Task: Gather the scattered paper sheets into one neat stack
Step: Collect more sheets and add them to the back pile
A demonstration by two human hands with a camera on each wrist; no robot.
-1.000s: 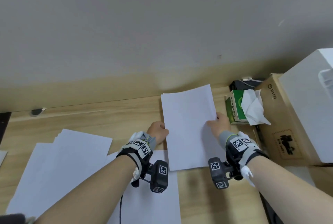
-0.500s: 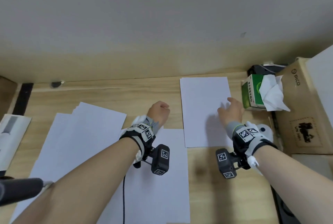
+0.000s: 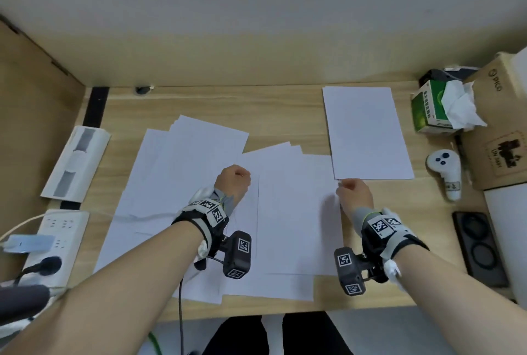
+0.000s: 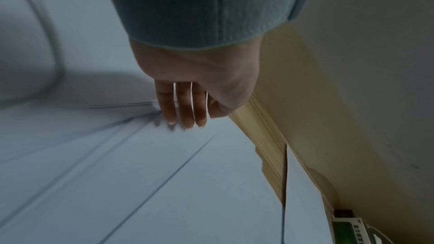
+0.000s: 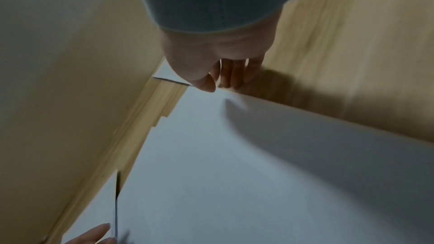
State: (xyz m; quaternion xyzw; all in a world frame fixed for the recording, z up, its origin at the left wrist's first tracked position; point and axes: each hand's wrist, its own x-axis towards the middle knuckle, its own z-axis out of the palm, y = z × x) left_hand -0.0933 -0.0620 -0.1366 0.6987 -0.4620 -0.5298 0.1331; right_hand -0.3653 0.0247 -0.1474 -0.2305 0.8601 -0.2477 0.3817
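A squared-up stack of white sheets (image 3: 368, 132) lies at the back right of the wooden desk (image 3: 285, 106). Several loose white sheets (image 3: 185, 172) overlap across the middle and left. My left hand (image 3: 232, 180) is over them, and its straight fingers (image 4: 185, 118) touch the paper (image 4: 164, 173) with their tips. My right hand (image 3: 352, 190) is at the far right corner of the top middle sheet (image 3: 296, 212), just below the stack. Thumb and fingers of the right hand (image 5: 217, 84) pinch that sheet's (image 5: 234, 155) corner, whose edge is slightly raised.
A green tissue box (image 3: 430, 109) and a cardboard box (image 3: 502, 132) stand at the back right. A white controller (image 3: 445, 172) and a black case (image 3: 482, 249) lie near them. A power strip (image 3: 54, 240) and a white packet (image 3: 75, 163) are at the left.
Both hands have left the sheet laid on the back-right stack and drawn back toward me onto the loose sheets. My view has tilted down, showing more of the desk.
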